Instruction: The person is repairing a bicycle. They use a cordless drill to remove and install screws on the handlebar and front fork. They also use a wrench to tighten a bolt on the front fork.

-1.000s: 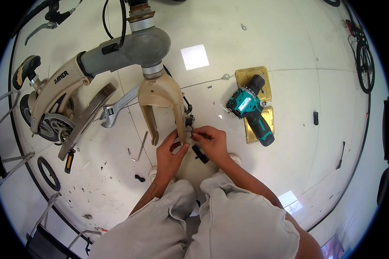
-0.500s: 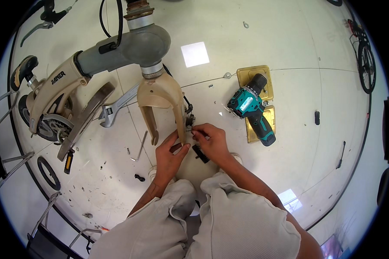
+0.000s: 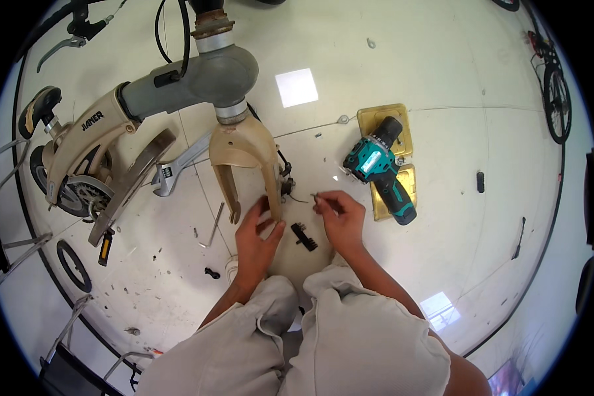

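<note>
A beige bicycle fork [image 3: 244, 142] with no wheel in it hangs from the grey frame [image 3: 198, 76]. My left hand [image 3: 257, 239] is closed around the lower end of its right leg, the thumb near the tip. Beside that leg sits a dark brake part [image 3: 286, 185], from which a thin wire [image 3: 300, 200] curves toward my right hand [image 3: 342, 216]. Thumb and forefinger of the right hand pinch a small metal piece [image 3: 315, 197], too small to name. A black bit holder [image 3: 303, 236] lies on the floor between my hands.
At the right, a teal cordless drill [image 3: 379, 165] rests across a yellow open case [image 3: 402, 122]. An adjustable wrench [image 3: 175, 170] and a hex key [image 3: 213, 226] lie left of the fork. Small hardware dots the floor; a chair [image 3: 72, 369] stands lower left.
My right hand has moved away from the brake part, to the right, with the small metal piece pinched. The wire now shows between them. My left hand stays on the fork leg.
</note>
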The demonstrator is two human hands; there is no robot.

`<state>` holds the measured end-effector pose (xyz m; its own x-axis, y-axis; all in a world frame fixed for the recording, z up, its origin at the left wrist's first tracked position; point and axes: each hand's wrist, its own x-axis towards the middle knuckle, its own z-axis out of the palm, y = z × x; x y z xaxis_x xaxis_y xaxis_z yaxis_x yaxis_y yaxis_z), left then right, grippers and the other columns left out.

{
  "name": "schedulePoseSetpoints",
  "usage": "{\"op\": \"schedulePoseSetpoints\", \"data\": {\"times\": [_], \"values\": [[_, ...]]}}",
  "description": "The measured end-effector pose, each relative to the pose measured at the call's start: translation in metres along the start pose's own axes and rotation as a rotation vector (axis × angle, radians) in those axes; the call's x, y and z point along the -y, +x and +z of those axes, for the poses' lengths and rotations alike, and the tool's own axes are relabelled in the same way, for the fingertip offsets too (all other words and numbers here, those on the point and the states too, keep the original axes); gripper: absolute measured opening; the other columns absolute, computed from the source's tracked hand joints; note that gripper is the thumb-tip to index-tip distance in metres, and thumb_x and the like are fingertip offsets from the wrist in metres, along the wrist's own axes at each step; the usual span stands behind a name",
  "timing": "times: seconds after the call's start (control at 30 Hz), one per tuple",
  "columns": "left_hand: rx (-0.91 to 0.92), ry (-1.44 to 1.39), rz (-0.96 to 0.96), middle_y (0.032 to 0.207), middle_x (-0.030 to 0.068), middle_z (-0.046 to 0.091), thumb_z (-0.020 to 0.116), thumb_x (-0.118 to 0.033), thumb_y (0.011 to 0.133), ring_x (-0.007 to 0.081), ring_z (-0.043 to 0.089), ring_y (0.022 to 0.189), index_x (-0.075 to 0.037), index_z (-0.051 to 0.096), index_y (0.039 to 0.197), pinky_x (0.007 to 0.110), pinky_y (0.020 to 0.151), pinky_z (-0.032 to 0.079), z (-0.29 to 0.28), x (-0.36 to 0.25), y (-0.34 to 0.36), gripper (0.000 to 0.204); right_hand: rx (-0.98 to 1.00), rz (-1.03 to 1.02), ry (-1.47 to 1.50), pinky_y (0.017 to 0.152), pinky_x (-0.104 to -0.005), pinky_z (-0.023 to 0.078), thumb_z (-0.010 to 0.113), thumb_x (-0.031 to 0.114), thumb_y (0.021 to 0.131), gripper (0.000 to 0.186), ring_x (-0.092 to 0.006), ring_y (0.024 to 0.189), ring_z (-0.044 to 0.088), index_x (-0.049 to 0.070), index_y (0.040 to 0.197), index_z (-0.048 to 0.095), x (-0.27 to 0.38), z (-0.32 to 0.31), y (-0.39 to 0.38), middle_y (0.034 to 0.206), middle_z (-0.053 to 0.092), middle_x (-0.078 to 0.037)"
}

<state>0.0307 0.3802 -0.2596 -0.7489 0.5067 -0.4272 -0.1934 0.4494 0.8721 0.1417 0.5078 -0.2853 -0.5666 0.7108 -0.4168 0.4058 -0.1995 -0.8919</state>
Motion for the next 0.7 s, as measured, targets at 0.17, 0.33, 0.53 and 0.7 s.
{"op": "schedulePoseSetpoints", "data": {"times": [0.17,0.33,0.53,0.7], "values": [[0.236,0.242,0.376,0.1,0.0113,0.061,0.069,0.002,0.08,0.0187,0.062,0.086,0.001,0.064,0.107,0.031,0.077,0.052,-0.019,-0.03,-0.006,0.027,0.427,0.282,0.479,0.066,-0.0239,0.053,0.068,0.004,0.088,0.015,-0.0114,0.074,0.067,-0.002,0.101,0.065,0.04,-0.009,-0.021,0.084,0.068,-0.007],[0.359,-0.394,0.01,0.095,0.0078,0.06,0.065,0.009,0.082,0.0158,0.062,0.085,0.003,0.063,0.098,0.028,0.071,0.053,-0.014,-0.028,-0.006,0.018,0.422,0.163,0.349,0.069,-0.0272,0.053,0.075,0.008,0.082,0.023,-0.0146,0.076,0.067,-0.001,0.099,0.063,0.054,-0.022,-0.021,0.085,0.069,-0.009],[0.265,-0.62,-0.124,0.095,0.006,0.06,0.062,0.008,0.081,0.0177,0.062,0.089,-0.001,0.06,0.101,0.032,0.079,0.052,-0.025,-0.025,-0.006,0.022,-0.325,-0.405,-0.869,0.086,-0.0401,0.048,0.083,0.013,0.066,0.064,-0.0345,0.103,0.057,0.001,0.122,0.053,0.046,-0.096,0.022,0.113,0.06,-0.018],[0.306,-0.635,-0.187,0.094,0.0055,0.06,0.057,0.009,0.082,0.0207,0.062,0.09,-0.003,0.058,0.104,0.037,0.085,0.05,-0.021,-0.027,-0.002,0.025,-0.352,-0.086,-1.005,0.08,-0.0465,0.05,0.076,0.012,0.064,0.065,-0.038,0.093,0.059,0.0,0.123,0.052,0.013,-0.103,0.046,0.104,0.061,-0.019]]}}
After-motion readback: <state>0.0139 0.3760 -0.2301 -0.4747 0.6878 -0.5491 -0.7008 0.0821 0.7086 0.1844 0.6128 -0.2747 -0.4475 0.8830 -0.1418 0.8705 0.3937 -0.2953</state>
